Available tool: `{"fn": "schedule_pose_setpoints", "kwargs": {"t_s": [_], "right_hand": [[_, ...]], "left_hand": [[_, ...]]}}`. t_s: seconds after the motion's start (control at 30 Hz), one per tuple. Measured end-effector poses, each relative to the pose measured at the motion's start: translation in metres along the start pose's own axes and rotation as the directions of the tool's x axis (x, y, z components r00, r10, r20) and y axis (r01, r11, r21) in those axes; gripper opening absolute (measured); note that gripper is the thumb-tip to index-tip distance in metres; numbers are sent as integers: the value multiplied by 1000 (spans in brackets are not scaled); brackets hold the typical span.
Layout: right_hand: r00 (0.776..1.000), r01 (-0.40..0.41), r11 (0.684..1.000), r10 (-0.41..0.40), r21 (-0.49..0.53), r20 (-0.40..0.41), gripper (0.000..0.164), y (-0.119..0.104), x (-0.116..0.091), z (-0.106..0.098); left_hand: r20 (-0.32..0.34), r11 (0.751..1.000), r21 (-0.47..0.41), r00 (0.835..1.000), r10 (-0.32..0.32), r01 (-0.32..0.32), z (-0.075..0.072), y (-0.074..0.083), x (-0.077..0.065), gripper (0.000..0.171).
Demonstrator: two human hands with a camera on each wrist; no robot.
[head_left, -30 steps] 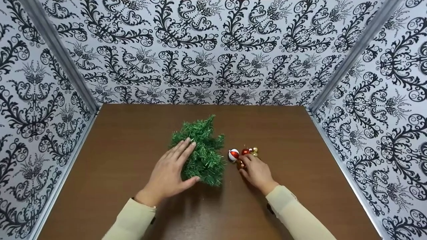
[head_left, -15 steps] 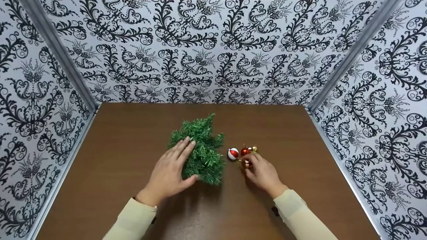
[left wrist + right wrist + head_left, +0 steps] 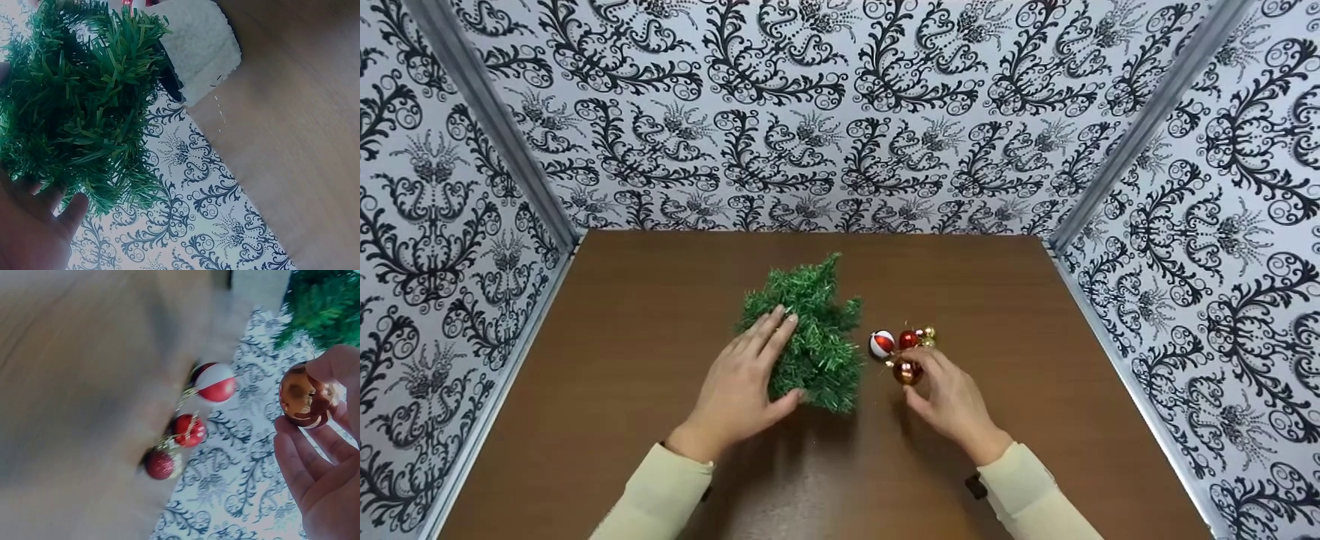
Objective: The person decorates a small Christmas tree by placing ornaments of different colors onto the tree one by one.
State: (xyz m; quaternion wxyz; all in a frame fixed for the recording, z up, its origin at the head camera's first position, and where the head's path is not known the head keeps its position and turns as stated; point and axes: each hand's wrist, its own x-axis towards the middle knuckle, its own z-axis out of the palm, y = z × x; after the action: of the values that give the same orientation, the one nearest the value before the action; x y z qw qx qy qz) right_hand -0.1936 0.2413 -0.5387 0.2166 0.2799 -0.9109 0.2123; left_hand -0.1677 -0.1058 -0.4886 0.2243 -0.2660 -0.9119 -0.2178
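A small green artificial Christmas tree stands mid-table. My left hand rests against its left side with fingers straight, its tips among the branches. The left wrist view shows the tree's fluffy white base. Right of the tree, my right hand pinches a shiny copper bauble between thumb and fingers. Close beyond it lie a red-and-white bauble, a red bauble and small gold baubles. A dark red glittery bauble appears in the right wrist view.
The brown wooden table is enclosed at the back and both sides by panels in black-and-white scroll pattern. Grey metal posts mark the back corners.
My right hand has drawn the copper bauble slightly away from the other baubles, and turned so that more of it shows. My left hand has stayed on the tree.
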Motion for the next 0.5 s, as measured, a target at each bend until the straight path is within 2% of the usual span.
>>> {"fn": "schedule_pose_setpoints", "kwargs": {"t_s": [0.27,0.5], "right_hand": [[993,86,991,-77,100,-88,55,-22,0,-6],[986,138,981,-124,135,-109,55,-35,2,-8]], "left_hand": [[1,1000,11,1000,10,-10,1,-1,1,100],[10,1000,23,1000,6,-7,1,0,2,100]]}}
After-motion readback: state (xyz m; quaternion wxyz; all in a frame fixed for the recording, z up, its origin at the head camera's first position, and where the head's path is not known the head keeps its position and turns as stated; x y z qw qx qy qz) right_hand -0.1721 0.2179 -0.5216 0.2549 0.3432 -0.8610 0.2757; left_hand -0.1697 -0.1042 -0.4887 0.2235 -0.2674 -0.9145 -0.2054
